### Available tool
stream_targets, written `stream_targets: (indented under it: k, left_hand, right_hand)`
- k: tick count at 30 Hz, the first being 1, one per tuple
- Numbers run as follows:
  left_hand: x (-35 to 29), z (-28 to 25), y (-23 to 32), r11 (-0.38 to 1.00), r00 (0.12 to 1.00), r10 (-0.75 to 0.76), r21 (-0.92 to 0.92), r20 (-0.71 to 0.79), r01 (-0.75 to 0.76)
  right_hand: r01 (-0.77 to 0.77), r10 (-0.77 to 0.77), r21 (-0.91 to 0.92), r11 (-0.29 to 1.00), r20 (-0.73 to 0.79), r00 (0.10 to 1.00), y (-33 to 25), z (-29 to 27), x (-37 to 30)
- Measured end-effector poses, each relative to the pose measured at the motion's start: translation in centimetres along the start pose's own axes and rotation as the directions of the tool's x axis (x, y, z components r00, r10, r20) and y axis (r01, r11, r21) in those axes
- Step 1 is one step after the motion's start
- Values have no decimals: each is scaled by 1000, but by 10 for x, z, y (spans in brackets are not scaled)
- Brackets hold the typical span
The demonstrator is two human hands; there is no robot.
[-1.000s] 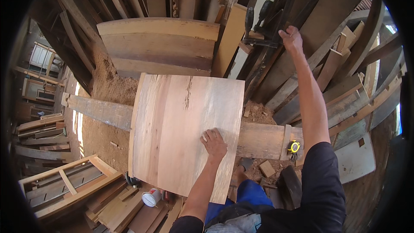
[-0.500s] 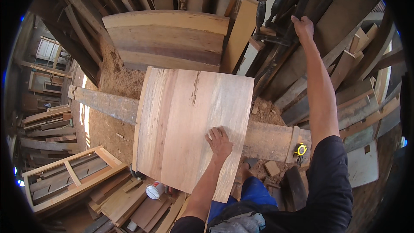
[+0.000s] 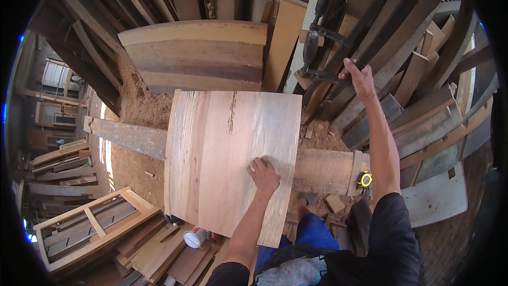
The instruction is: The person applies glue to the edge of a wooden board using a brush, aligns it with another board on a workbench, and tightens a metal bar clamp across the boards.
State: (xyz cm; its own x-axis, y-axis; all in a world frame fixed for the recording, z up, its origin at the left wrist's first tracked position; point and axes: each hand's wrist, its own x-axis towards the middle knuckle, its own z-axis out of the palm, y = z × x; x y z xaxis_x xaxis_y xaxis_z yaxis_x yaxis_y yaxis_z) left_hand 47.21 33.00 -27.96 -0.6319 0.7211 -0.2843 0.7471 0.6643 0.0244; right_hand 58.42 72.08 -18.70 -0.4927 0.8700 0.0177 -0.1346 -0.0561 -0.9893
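Note:
A glued-up wooden panel of pale and reddish boards lies across a plank bench in front of me. My left hand rests on the panel's right part, fingers spread on the surface and holding nothing. My right hand is closed around the dark bar of a bar clamp, beyond the panel's far right corner. This clamp's black handle points away to the left. Another bar clamp leans right behind it against the stacked boards.
Another wooden panel stands upright beyond the bench among leaning boards. A yellow tape measure sits at the bench's right end. A wooden frame, a white can and stacked offcuts lie at lower left. Sawdust covers the ground.
My right hand has come down and nearer, drawing one bar clamp away from the other, so the two now show apart. My left hand stays on the panel.

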Motion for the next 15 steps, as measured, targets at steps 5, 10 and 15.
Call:
stream_targets:
  k: [5, 10, 15]
  left_hand:
    - [1, 0, -1, 999, 999, 33, 27, -38, -32]
    - [1, 8, -6, 996, 996, 57, 73, -75, -52]
    - [1, 4, -5, 994, 992, 80, 79, -97, -72]
  right_hand:
    - [50, -46, 89, 995, -44, 998, -19, 16, -26]
    - [140, -139, 17, 990, -36, 990, -101, 33, -43]
    - [260, -260, 11, 966, 21, 965, -186, 48, -75]
